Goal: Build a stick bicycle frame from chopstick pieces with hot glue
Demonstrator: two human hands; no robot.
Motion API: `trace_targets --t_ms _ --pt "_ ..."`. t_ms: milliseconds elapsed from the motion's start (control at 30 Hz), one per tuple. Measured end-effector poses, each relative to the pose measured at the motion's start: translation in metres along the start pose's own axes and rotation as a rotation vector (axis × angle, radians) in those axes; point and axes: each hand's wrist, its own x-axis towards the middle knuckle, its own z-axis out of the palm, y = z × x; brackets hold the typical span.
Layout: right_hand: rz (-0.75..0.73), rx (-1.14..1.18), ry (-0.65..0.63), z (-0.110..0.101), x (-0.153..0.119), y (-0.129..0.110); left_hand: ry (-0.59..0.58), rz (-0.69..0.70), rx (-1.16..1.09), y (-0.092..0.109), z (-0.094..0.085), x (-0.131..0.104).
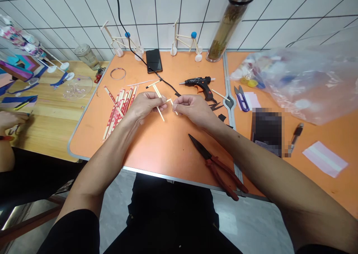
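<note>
Over the orange table [156, 149], my left hand [147, 105] pinches a small frame of thin wooden sticks [160, 114], with a dark-tipped crosspiece at its upper end. My right hand [186, 106] has its fingers closed on a short wooden stick piece [172, 104], which meets or nearly touches the frame between the two hands. Left of my left hand lie chopsticks in red and white wrappers [113, 116]. A black glue gun [200, 84] rests just beyond my right hand, and red-handled pliers [215, 164] lie nearer the table's front edge.
Two stick models with blue balls [127, 34] stand by the tiled wall, near a phone [153, 61] and a tall bottle [228, 30]. A black cable crosses the table. Scissors [242, 99] and a plastic bag [304, 78] lie right. Another person's hand [12, 119] is at far left.
</note>
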Motion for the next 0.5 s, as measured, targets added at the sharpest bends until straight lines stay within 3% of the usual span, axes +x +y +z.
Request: trace_targets --t_ms 500 --pt "-0.006 0.005 0.001 0.0002 -0.0013 -0.0008 0.006 -0.008 -0.008 0.0030 0.0020 -0.0028"
